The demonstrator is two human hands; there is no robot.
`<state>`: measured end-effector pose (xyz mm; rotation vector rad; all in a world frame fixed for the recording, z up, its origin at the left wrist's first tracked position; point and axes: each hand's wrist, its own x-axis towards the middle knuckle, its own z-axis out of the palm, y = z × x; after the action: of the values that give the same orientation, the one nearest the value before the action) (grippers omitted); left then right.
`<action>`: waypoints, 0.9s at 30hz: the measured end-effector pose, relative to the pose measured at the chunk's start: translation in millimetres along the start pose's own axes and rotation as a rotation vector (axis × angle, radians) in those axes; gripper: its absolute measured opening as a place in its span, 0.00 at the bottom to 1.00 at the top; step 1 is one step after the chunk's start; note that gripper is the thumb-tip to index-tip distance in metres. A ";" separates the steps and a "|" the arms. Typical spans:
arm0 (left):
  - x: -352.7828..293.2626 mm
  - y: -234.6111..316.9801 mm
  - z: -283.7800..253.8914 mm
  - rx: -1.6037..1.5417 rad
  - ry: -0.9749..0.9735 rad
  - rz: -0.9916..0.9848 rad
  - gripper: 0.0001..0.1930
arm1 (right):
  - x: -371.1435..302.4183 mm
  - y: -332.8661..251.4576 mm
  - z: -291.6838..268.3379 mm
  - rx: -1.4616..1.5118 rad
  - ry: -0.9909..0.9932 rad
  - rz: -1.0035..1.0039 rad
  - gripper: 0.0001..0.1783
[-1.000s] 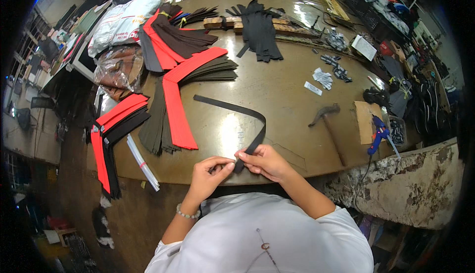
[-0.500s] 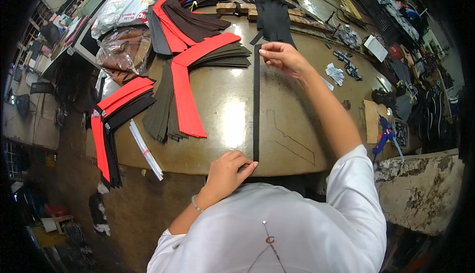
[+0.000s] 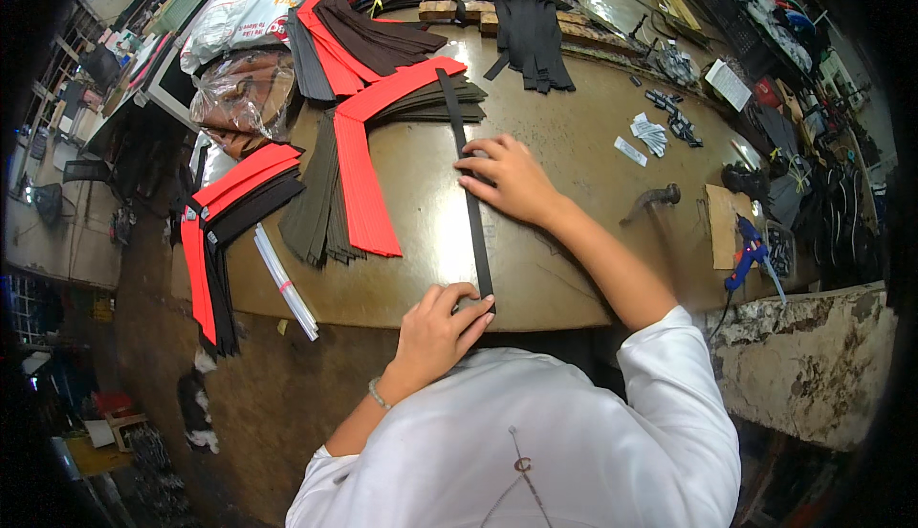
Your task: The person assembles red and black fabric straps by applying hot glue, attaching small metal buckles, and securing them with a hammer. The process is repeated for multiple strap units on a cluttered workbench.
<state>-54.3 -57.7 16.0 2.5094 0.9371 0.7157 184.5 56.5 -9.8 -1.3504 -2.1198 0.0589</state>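
Note:
A long black fabric strip point(image 3: 475, 227) lies on the brown table, tilted so that its far end rests over the fanned red and dark olive strips point(image 3: 371, 184). My left hand point(image 3: 435, 329) pinches its near end at the table's front edge. Farther up, my right hand point(image 3: 512, 179) spreads its fingers against the strip's middle, without a closed grip. A bundle of black strips point(image 3: 531, 35) lies beyond my right hand. On the left is a folded set of red and black strips point(image 3: 234, 188), bent at an angle.
Thin white sticks point(image 3: 285, 284) lie at the table's front left. A plastic-wrapped brown bundle point(image 3: 244, 98) and a white sack point(image 3: 253, 11) stand behind. Right of my forearm are a dark hammer-shaped tool point(image 3: 655, 198), white labels point(image 3: 648, 134) and a blue glue gun point(image 3: 748, 251).
My right hand has let go of the strip's far end and slid nearer, down to its middle. That far end has swung left onto the red and olive strips. My left hand stays put.

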 end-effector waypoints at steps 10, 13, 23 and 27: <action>-9.5 -8.0 11.7 -0.036 0.066 0.196 0.12 | -29.0 2.7 -15.4 -0.134 0.083 0.141 0.16; -10.9 -8.5 13.3 -0.041 0.078 0.170 0.11 | -20.9 7.5 -8.5 -0.153 0.117 0.107 0.17; -11.0 -8.0 15.6 -0.066 0.091 0.134 0.11 | -93.1 -19.0 -101.1 -0.345 0.554 0.587 0.17; -11.9 -9.3 15.8 -0.084 0.079 0.133 0.11 | -248.2 8.9 -163.4 -0.836 0.797 1.373 0.34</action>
<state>-57.6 -61.7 -5.2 2.5027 0.7540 0.8820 347.6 -191.8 1.9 -2.4735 -0.2572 -0.7297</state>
